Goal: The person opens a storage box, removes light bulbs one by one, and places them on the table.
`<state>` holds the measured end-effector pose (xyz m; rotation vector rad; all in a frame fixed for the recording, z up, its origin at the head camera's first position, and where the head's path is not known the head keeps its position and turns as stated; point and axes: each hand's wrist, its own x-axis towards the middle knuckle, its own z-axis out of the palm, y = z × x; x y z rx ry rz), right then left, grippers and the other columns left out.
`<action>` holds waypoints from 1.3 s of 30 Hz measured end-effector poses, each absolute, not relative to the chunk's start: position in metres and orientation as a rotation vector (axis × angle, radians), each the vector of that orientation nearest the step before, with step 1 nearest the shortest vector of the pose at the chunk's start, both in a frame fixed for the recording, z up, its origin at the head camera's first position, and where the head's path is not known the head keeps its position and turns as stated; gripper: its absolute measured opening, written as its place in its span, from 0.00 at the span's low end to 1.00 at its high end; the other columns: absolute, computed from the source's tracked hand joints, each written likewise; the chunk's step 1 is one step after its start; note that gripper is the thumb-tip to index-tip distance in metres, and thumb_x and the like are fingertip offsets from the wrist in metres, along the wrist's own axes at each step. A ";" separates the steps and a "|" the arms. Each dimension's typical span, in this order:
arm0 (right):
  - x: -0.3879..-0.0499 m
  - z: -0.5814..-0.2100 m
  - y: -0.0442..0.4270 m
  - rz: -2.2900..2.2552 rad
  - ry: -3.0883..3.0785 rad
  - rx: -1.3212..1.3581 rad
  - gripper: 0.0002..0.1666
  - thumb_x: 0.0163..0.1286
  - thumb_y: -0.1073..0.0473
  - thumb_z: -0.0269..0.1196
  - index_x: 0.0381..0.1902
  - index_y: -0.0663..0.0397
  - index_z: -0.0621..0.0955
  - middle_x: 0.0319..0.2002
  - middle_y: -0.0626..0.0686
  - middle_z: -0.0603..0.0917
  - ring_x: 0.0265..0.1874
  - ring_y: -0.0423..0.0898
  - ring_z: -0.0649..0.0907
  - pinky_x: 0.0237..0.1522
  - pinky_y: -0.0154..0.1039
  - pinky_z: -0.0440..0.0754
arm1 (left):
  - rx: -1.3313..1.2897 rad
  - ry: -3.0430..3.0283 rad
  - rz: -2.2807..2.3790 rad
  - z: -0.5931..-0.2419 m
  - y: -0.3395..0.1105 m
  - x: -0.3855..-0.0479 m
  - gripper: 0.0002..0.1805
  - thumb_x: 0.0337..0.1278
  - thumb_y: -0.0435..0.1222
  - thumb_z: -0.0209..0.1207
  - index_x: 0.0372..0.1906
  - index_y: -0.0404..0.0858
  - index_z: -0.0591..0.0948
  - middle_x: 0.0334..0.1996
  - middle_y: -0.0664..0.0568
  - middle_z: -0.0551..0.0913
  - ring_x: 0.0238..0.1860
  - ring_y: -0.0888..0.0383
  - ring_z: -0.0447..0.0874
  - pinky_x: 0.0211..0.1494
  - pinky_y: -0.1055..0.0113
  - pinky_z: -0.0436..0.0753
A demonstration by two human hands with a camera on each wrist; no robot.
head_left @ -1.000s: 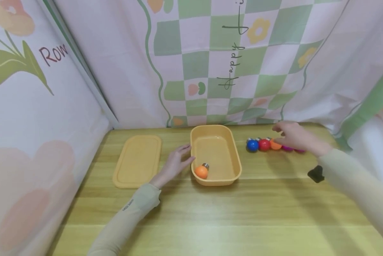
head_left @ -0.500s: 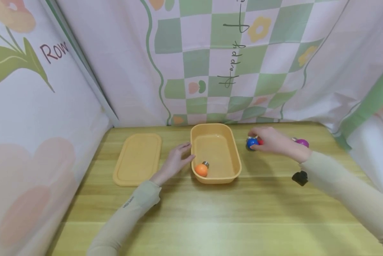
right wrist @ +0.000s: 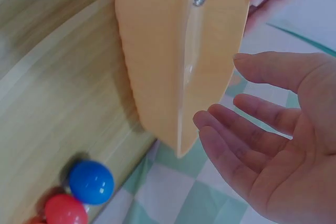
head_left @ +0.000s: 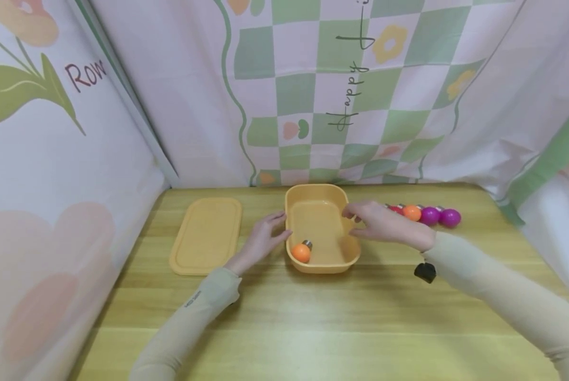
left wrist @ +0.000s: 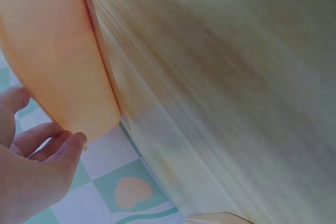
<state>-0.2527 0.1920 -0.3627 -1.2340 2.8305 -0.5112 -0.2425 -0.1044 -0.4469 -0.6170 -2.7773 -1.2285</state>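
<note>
A yellow plastic box [head_left: 324, 269] stands on the table with one orange light bulb [head_left: 301, 252] lying inside its near left corner. My left hand [head_left: 260, 243] rests at the box's left rim, its fingertips and thumb touching it with relaxed fingers. Over the box's right rim is my right hand [head_left: 382, 225], its fingers loosely bent and apart; the right wrist view shows nothing between them. To its right lies a row of round bulbs: red [head_left: 395, 210], orange [head_left: 412, 213] and two purple bulbs [head_left: 429, 216]. A blue bulb [right wrist: 92, 182] shows only in the right wrist view; the hand hides it in the head view.
A flat yellow lid [head_left: 205, 236] lies on the wooden table [head_left: 275, 323] left of the box. A patterned curtain [head_left: 313, 106] hangs behind the table's back edge. A white printed cloth [head_left: 51, 185] borders the left side.
My right hand has moved left along the row of bulbs, past the blue one, to the box's right rim. My left hand stays at the left rim.
</note>
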 end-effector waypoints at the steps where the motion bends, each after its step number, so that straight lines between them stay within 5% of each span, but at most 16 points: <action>1: -0.252 -0.363 0.189 -0.510 2.817 -1.225 0.17 0.56 0.69 0.70 0.43 0.67 0.80 0.40 0.62 0.86 0.38 0.56 0.87 0.40 0.46 0.90 | -0.619 -2.776 -1.224 -0.447 -0.104 -0.242 0.29 0.65 0.38 0.62 0.66 0.27 0.72 0.69 0.37 0.71 0.72 0.40 0.68 0.77 0.49 0.68; 24: -0.246 -0.376 0.119 -0.400 2.629 -1.434 0.18 0.56 0.67 0.70 0.45 0.63 0.81 0.42 0.61 0.87 0.39 0.55 0.86 0.43 0.44 0.88 | -0.649 -2.771 -1.173 -0.447 -0.106 -0.244 0.29 0.66 0.40 0.62 0.64 0.26 0.73 0.68 0.36 0.73 0.70 0.40 0.70 0.76 0.49 0.70; 39: -0.251 -0.388 0.099 -0.317 2.558 -1.347 0.16 0.58 0.66 0.69 0.45 0.63 0.83 0.42 0.59 0.87 0.40 0.52 0.86 0.44 0.43 0.87 | -0.625 -2.799 -1.186 -0.445 -0.106 -0.243 0.29 0.66 0.40 0.61 0.66 0.28 0.72 0.69 0.37 0.72 0.71 0.40 0.69 0.75 0.50 0.71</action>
